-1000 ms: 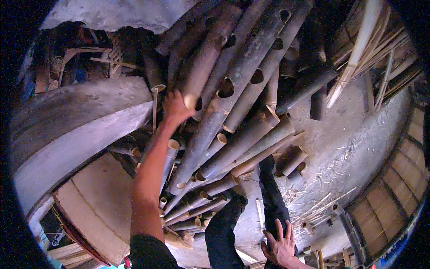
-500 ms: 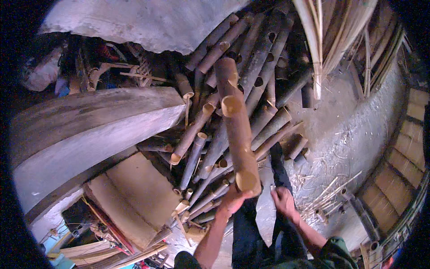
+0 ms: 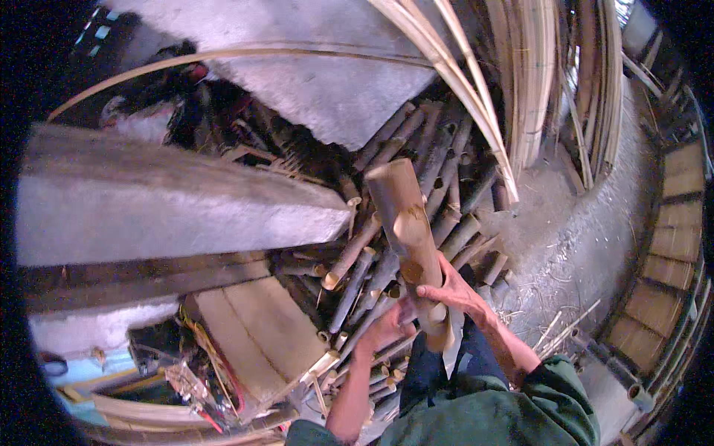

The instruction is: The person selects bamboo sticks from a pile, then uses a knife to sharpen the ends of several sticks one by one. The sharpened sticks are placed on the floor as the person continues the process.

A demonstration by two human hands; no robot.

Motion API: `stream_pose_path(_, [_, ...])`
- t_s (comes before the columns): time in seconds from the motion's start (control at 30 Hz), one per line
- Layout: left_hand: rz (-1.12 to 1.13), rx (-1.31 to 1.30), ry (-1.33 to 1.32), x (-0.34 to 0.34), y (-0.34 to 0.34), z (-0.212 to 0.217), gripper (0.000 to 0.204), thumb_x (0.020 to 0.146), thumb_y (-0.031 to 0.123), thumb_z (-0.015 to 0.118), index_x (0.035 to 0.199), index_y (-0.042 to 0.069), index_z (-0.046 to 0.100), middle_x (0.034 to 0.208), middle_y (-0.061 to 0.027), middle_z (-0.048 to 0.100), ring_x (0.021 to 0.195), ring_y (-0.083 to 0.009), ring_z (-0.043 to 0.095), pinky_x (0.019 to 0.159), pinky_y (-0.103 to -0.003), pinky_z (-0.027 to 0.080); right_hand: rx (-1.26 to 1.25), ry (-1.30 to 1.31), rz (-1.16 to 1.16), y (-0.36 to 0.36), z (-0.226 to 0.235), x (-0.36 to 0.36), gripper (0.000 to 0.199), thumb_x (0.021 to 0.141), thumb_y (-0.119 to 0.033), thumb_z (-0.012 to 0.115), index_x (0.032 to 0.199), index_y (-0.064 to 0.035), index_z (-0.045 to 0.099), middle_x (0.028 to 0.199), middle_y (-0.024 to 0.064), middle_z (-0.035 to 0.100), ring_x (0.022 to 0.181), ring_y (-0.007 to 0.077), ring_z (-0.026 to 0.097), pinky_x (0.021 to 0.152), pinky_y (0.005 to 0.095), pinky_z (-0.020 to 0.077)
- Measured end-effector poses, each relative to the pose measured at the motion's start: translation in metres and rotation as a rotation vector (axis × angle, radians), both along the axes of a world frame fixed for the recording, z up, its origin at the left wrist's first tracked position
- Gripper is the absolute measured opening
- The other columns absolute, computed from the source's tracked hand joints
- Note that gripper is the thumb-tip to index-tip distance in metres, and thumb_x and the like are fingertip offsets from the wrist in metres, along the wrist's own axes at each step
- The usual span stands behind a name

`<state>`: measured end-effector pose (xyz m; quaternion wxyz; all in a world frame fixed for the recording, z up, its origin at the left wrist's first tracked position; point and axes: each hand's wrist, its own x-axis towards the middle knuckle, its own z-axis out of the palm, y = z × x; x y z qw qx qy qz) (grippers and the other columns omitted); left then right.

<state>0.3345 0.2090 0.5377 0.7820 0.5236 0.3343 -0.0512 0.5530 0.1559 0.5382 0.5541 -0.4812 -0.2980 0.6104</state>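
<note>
Well, concrete ledge (image 3: 186,204): runs in from the far left, pale-faced, and ends in a corner beside the bamboo.
Brown board (image 3: 260,331): lies tilted below the ledge, with a seam along it.
Bamboo pile (image 3: 352,291): many cut lengths, loosely stacked and fanning out, some with holes in their sides.
Left hand (image 3: 385,327): blurred, beside the lower part of the bamboo tube; I cannot tell whether it touches or grips.
Bamboo tube (image 3: 407,241): held at a slant above the pile, upper end leaning left, pale cut patches along its side.
Right hand (image 3: 455,291): wrapped around the tube's lower half, thumb across the front.
Pale strips (image 3: 532,89): standing in a long bundle.
Floor (image 3: 554,245): grey, strewn with shavings.
Slatted panel (image 3: 654,297): brown, along the right edge.
</note>
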Motion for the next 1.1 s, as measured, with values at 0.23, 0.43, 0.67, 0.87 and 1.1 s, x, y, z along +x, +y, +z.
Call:
stream_pose_path(0.23, [0.408, 0.459, -0.290, 0.074, 0.068, 0.141, 0.103, 0.058, 0.034, 0.090, 0.141, 0.006, 0.036, 0.130, -0.0085, 0.050, 0.120, -0.0206, 0.049, 0.104, -0.035, 0.039, 0.055, -0.207, 0.073, -0.034, -0.008, -0.031, 0.094, 0.068, -0.027, 0.082, 0.142, -0.0053, 0.029, 0.135, 0.0145, 0.048, 0.128, 0.0271, 0.044, 0.107, 0.0404, 0.0351])
stream_pose_path(0.43, [0.174, 0.872, -0.207, 0.083, 0.023, 0.154, 0.089, 0.059, 0.029, 0.091, 0.130, 0.003, 0.045, 0.125, -0.0105, 0.054, 0.112, -0.0230, 0.056, 0.097, -0.037, 0.046, 0.254, -0.276, 0.186, -0.037, -0.022, -0.035, 0.089, 0.077, -0.025, 0.079, 0.146, -0.0071, 0.026, 0.142, 0.0117, 0.043, 0.131, 0.0248, 0.041, 0.110, 0.0406, 0.0331])
stream_pose_path(0.67, [0.091, 1.013, -0.234, 0.108, 0.009, 0.151, 0.089, 0.060, 0.030, 0.090, 0.130, 0.003, 0.043, 0.125, -0.0119, 0.055, 0.113, -0.0252, 0.057, 0.098, -0.039, 0.045, 0.233, -0.182, 0.130, -0.041, 0.002, -0.012, 0.071, 0.077, -0.029, 0.075, 0.134, -0.0029, 0.043, 0.137, 0.0178, 0.048, 0.129, 0.0328, 0.044, 0.108, 0.0434, 0.0366])
stream_pose_path(0.87, [0.064, 0.951, -0.188, 0.110, 0.006, 0.148, 0.088, 0.060, 0.026, 0.090, 0.131, 0.004, 0.042, 0.125, -0.0116, 0.056, 0.114, -0.0248, 0.056, 0.100, -0.039, 0.044, 0.187, -0.170, 0.131, -0.044, 0.006, -0.007, 0.070, 0.078, -0.026, 0.075, 0.136, -0.0037, 0.042, 0.138, 0.0163, 0.047, 0.129, 0.0298, 0.044, 0.109, 0.0420, 0.0356])
stream_pose_path(1.1, [0.068, 0.965, -0.186, 0.114, -0.005, 0.146, 0.085, 0.062, 0.029, 0.089, 0.129, 0.004, 0.044, 0.124, -0.0126, 0.056, 0.112, -0.0263, 0.057, 0.099, -0.039, 0.044, 0.152, -0.098, 0.114, -0.052, 0.008, -0.003, 0.069, 0.078, -0.022, 0.075, 0.137, -0.0043, 0.042, 0.140, 0.0144, 0.047, 0.129, 0.0262, 0.044, 0.109, 0.0404, 0.0345])
